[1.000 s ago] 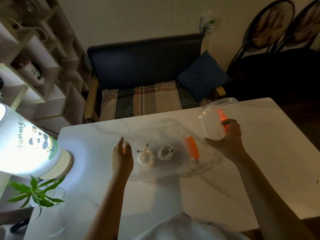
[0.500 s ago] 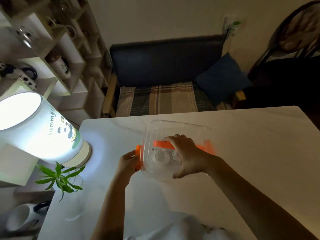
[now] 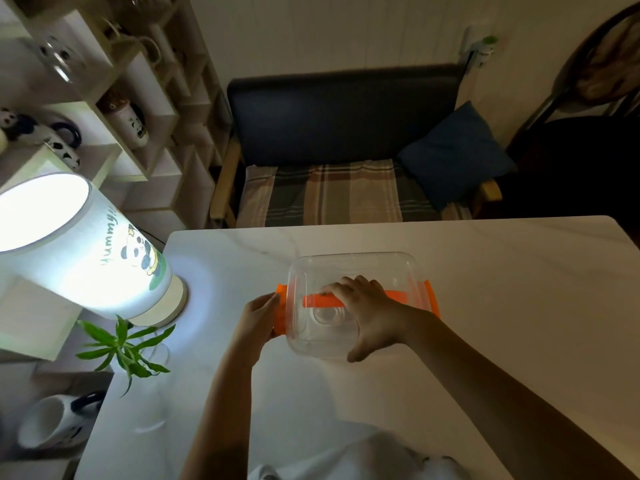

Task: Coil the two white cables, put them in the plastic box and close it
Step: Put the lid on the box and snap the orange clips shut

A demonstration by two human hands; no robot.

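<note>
Box [image 3: 349,271] of clear plastic sits on the white surface [image 3: 502,289] straight ahead, lid on top, its long axis running left to right with an orange clip [image 3: 431,299] at each short end; the right hand [image 3: 363,310] lies spread and flat on the lid, gripping nothing, while the left hand [image 3: 259,315] curls round the left-end clip. Risk, as I judge it: uneven pressure may seat one edge only, so a clip misses its catch. Beyond the surface stands a bench [image 3: 339,188] with a blue cushion [image 3: 457,154].
</note>
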